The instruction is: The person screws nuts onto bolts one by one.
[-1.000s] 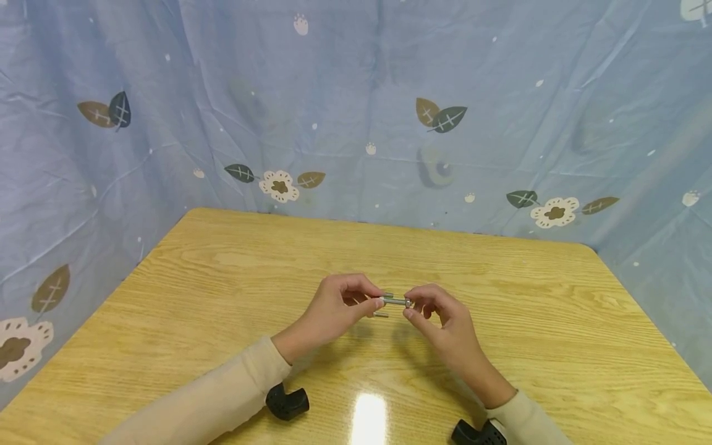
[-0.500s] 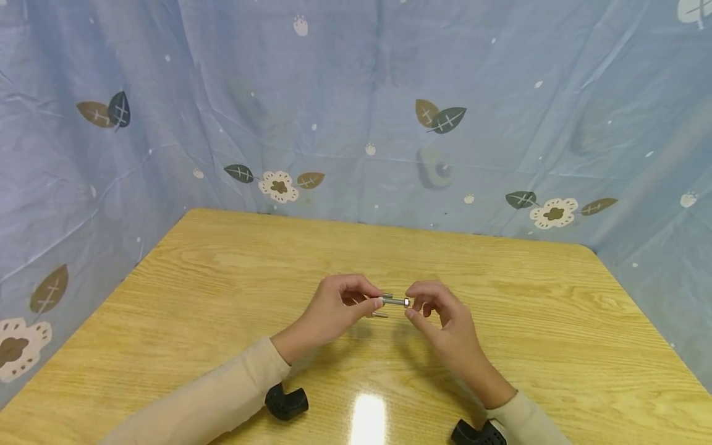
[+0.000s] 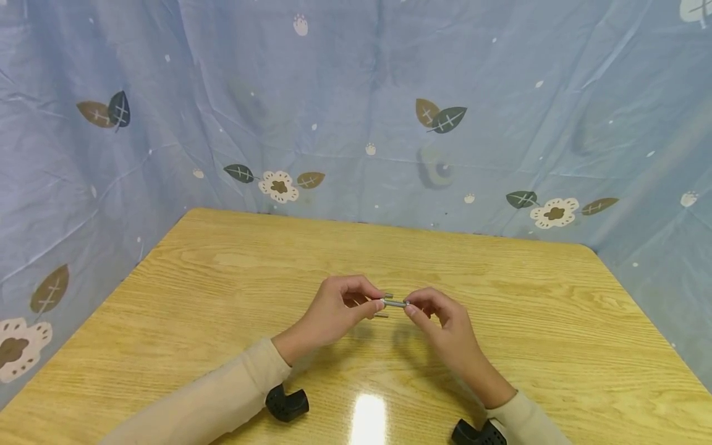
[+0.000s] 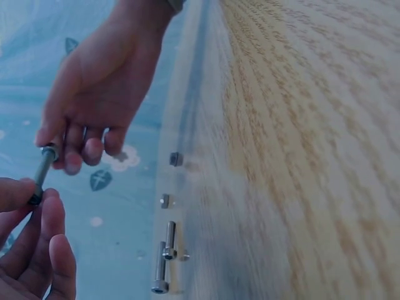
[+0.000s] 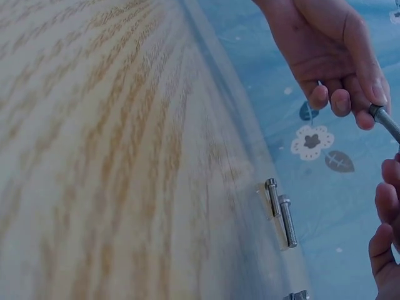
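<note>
Bolt (image 3: 395, 303) in left grip (image 3: 332, 312)

Silver, blue and yellow

The bolt (image 3: 395, 303) was silver-grey, the bench (image 3: 222, 296) yellow with brown grain. The far cloth (image 3: 345, 74) was blue, printed with white, brown-centred flowers (image 3: 279, 186) and brown and dark green leaves (image 3: 449, 120). The sleeves (image 3: 222, 390) were beige, the wrist devices (image 3: 286, 406) black.
</note>
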Available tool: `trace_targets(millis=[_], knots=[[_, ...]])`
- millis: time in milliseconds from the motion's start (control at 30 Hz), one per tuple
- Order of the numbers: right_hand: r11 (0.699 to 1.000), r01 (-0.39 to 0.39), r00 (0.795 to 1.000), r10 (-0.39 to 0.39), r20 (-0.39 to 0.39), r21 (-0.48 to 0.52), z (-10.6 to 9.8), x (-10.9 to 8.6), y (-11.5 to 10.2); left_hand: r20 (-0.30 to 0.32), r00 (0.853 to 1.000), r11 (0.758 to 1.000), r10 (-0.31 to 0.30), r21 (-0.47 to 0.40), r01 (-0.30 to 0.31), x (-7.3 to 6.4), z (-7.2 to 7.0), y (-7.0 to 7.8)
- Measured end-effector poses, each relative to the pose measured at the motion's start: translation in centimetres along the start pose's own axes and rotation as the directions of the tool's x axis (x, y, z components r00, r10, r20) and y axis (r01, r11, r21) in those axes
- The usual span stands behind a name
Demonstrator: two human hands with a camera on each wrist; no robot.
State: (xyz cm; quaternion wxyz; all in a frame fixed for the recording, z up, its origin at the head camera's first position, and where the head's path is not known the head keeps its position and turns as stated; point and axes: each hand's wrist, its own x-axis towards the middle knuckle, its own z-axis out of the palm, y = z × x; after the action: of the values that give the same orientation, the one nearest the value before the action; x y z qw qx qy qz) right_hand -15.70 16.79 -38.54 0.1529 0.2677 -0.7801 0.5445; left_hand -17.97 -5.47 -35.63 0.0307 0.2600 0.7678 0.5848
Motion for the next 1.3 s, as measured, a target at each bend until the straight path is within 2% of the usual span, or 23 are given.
trace_targets(millis=[100,167,333,400,467,767,833,967,1033,1300], knots=[[0.999,-0.038,0.999,0.038,0.003,-0.01,-0.02,0.01,-0.06,0.004,1.0,1.0,0.002,-0.003,-0.002,0.02,0.03,-0.02],[1.0,-0.029,1.0,0.029,0.005,0.006,-0.01,0.0,-0.02,0.003,1.0,1.0,0.003,-0.004,-0.003,0.01,0.02,0.0],[0.993,0.1,0.995,-0.1,-0.01,0.058,0.08,0.16,0.31,-0.007,1.0,1.0,0.004,-0.018,-0.004,0.1,-0.01,0.02],[0.99,0.127,0.992,-0.126,-0.019,0.064,0.12,0.19,0.39,-0.004,1.0,1.0,0.002,-0.026,-0.002,0.14,0.0,-0.01],[0.991,0.122,0.992,-0.121,-0.021,0.062,0.13,0.15,0.4,0.001,1.0,1.0,-0.004,-0.029,0.004,0.13,0.02,0.0],[1.0,0.007,1.0,-0.007,0.001,0.016,-0.01,0.01,0.2,0.004,1.0,1.0,-0.004,-0.017,0.004,0.03,-0.07,0.21],[0.999,0.019,1.0,-0.019,0.001,0.029,0.0,0.02,0.24,0.007,1.0,1.0,-0.003,-0.02,0.003,0.01,-0.1,0.23],[0.99,0.123,0.992,-0.122,-0.01,0.065,0.1,0.15,0.35,0.006,1.0,1.0,0.005,-0.022,-0.005,0.02,-0.11,0.18],[0.986,0.151,0.989,-0.15,-0.017,0.068,0.16,0.19,0.34,0.005,1.0,1.0,0.008,-0.02,-0.008,0.01,-0.1,0.17],[0.993,0.105,0.994,-0.103,-0.034,0.046,0.32,0.04,0.02,0.003,1.0,1.0,-0.006,-0.004,0.006,-0.07,-0.05,0.13]])
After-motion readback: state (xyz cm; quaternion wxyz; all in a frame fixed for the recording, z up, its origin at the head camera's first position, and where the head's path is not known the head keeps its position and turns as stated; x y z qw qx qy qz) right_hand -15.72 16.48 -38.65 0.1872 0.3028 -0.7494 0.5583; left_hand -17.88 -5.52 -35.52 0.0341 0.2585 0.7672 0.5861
